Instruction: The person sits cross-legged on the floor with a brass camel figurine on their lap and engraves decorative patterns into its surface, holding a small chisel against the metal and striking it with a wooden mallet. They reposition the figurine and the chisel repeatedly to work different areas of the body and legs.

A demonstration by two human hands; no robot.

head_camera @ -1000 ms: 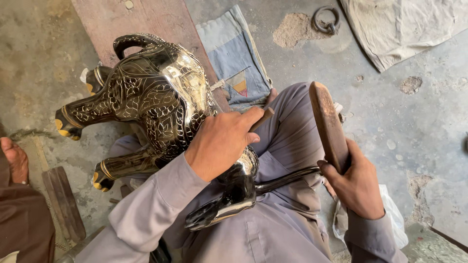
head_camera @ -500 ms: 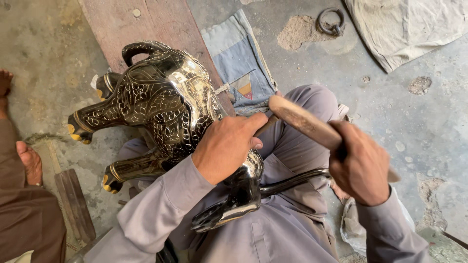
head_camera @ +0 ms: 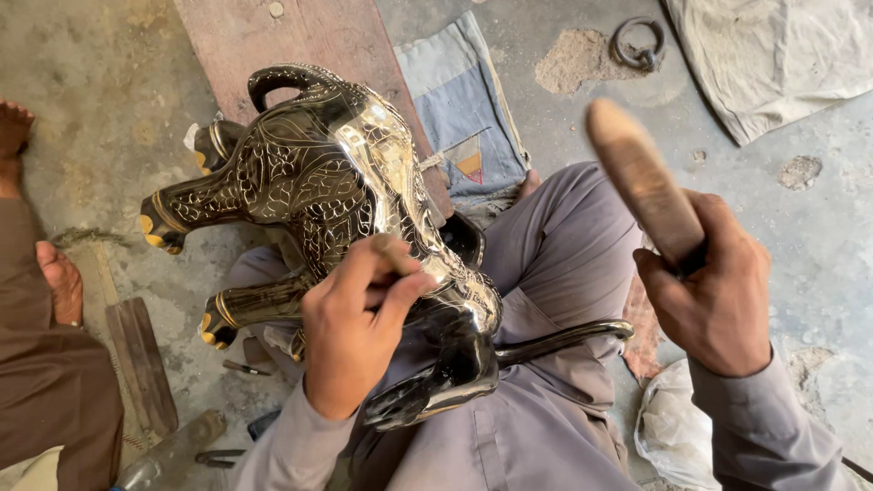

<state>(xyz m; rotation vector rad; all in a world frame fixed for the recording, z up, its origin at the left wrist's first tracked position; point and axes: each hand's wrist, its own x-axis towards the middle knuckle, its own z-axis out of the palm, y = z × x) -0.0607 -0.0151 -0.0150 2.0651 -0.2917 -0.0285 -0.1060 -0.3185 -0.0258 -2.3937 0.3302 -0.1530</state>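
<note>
Seen from the head camera, a big shiny black metal animal statue with fine golden line patterns [head_camera: 336,200] lies on its side across the lap of a person in grey clothes. Its legs with yellow tips stick out to the left. Its curved dark metal tail [head_camera: 555,341] reaches to the right over the person's leg.

The left hand [head_camera: 350,336] rests on the statue's body, near the middle. Its grip is narrow: the fingers pinch a small thin tool against the metal. The tool is mostly hidden, so its kind cannot be told.

The right hand [head_camera: 714,295] is up in the air, to the right of the statue and apart from it. Its grip is closed tight around a brown wooden mallet with a rounded end [head_camera: 641,177]. The mallet points up and to the left and looks blurry.

Under the statue lies a reddish wooden board [head_camera: 264,36] on the grey concrete floor [head_camera: 800,227]. A blue cloth piece [head_camera: 464,100] lies beside the board. A dark metal ring [head_camera: 637,45] lies on the floor near the top. A pale cloth sheet [head_camera: 773,55] is in the top right corner. A white plastic bag [head_camera: 668,427] sits by the person's right leg.

At the left edge is another person in brown clothes, with a bare foot [head_camera: 62,282] showing.
</note>
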